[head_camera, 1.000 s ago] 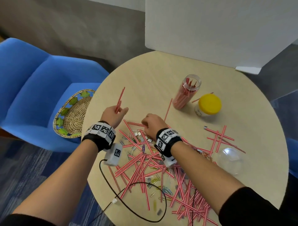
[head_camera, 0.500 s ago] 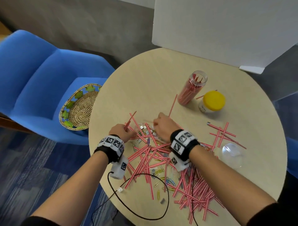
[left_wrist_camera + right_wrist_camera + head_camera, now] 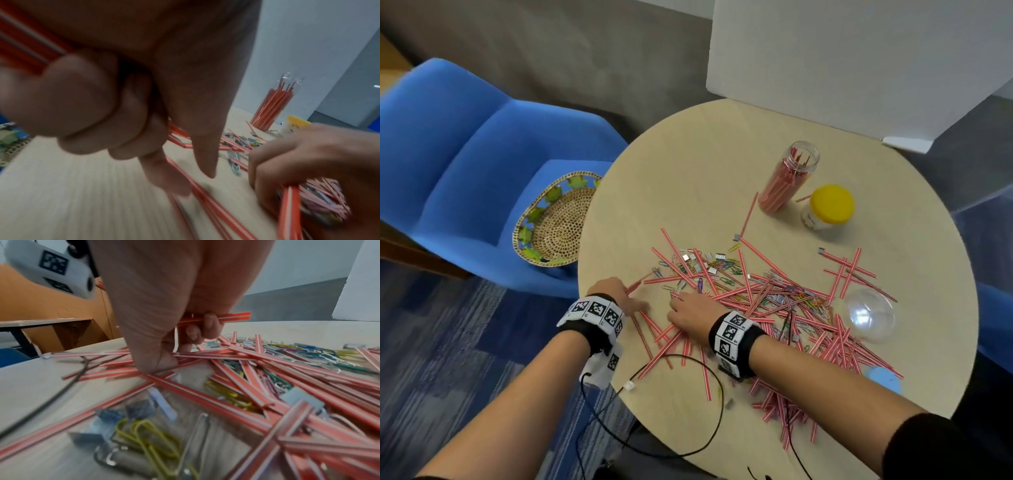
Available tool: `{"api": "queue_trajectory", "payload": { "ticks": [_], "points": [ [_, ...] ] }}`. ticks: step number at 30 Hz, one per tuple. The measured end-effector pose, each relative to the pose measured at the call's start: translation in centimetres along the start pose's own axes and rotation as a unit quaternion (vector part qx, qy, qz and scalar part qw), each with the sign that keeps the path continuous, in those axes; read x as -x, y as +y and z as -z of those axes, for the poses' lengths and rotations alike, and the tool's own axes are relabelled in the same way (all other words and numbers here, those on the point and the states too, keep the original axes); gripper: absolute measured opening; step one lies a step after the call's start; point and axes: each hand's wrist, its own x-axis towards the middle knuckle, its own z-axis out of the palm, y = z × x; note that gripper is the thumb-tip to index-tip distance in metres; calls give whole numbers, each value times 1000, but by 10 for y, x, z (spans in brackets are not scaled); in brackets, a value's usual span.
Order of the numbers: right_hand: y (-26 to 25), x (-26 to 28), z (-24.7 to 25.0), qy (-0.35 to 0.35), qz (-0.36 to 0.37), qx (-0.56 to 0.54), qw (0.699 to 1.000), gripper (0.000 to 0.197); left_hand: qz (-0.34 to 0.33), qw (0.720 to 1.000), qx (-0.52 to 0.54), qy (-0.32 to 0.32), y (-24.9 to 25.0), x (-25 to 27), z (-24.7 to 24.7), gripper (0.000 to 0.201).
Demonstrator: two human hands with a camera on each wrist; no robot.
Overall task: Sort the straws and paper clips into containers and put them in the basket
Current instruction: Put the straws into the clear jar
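Red-and-white straws (image 3: 774,301) and coloured paper clips (image 3: 719,265) lie mixed in a heap on the round table (image 3: 688,178). My left hand (image 3: 631,301) is at the heap's near left end, its fingers curled round a few straws (image 3: 24,53), with forefinger and thumb reaching down to a straw on the table. My right hand (image 3: 678,308) is close beside it, its fingers (image 3: 209,321) curled round a straw (image 3: 232,316) and its thumb pressing on straws in the heap. A clear jar (image 3: 787,178) part full of straws stands at the far side.
A yellow-lidded jar (image 3: 830,205) stands next to the straw jar. A clear dome (image 3: 868,315) and a blue lid (image 3: 883,380) lie at the right. The woven basket (image 3: 554,222) sits on a blue chair (image 3: 465,164) left of the table. A black cable (image 3: 705,370) loops over the near edge.
Both hands have come back toward the table's near edge. My left hand has dropped from raised to table level, still holding its straws. My right hand has left the middle of the heap.
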Motion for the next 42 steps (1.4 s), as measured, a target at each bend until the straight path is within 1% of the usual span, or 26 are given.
{"api": "queue_trajectory", "payload": {
  "ticks": [2,4,6,8,9,10,12,14,15,17,19,21,23,24,26,28,30,32,33,34,36,37,38,39,40,42],
  "points": [
    [1,1,0,-7,-17,-11,1000,29,13,999,-24,-45,-6,6,-9,62],
    [1,2,3,-11,-50,-36,998,31,24,997,-35,-69,-6,14,-19,66],
    [1,6,3,-13,-66,-54,996,42,29,997,-37,-61,-4,20,-27,66],
    [1,11,3,-21,-45,-37,998,54,23,998,-23,-53,1,21,-30,61],
    [-1,13,2,-29,-33,-23,999,56,20,998,-13,-54,3,21,-30,59],
    [-3,14,0,-35,-23,-9,999,53,15,998,-5,-56,5,20,-30,56],
    [-5,14,-6,-39,-12,8,999,39,3,998,3,-61,8,19,-28,50],
    [-4,15,-8,-35,-18,18,999,27,-8,998,0,-60,13,19,-26,47],
    [-2,16,-7,-35,-27,14,999,24,-11,998,-2,-59,15,19,-26,49],
    [1,16,-7,-36,-50,-2,998,26,-18,998,-10,-56,17,20,-26,53],
    [3,18,-9,-30,-66,-15,997,33,-24,997,-37,-59,14,22,-28,66],
    [5,19,-14,-16,-78,-29,996,34,-34,991,-89,-91,8,22,-30,79],
    [7,20,-19,2,-81,-43,996,31,-55,981,-143,-120,3,20,-35,82],
    [7,21,-22,5,-82,-52,995,30,-67,976,-164,-124,1,20,-38,80],
    [9,19,-26,4,-83,-60,995,27,-90,972,-190,-108,1,21,-43,69],
    [13,19,-27,3,-76,-63,995,22,-103,974,-185,-83,4,21,-43,60],
    [19,19,-25,0,-71,-77,995,19,-102,983,-144,-50,6,19,-41,57],
    [28,21,-18,0,-74,-100,992,21,-112,989,-93,-6,7,16,-37,53],
    [34,23,-14,8,-83,-110,990,21,-120,990,-78,14,9,15,-34,52],
    [40,27,-8,30,-94,-124,987,21,-130,988,-73,30,11,15,-32,53],
    [53,38,2,86,-134,-185,970,22,-154,983,-75,58,15,14,-30,59],
    [60,45,6,121,-160,-231,952,24,-170,980,-71,70,16,13,-29,65],
    [68,52,7,160,-185,-283,927,24,-191,976,-65,76,15,12,-29,74],
    [75,60,8,210,-208,-338,894,25,-216,971,-64,75,14,11,-29,82],
    [82,67,9,265,-227,-387,853,24,-243,965,-73,69,13,11,-28,89],
    [97,76,8,365,-262,-446,774,21,-281,952,-106,58,10,12,-25,91]
  ]
}}
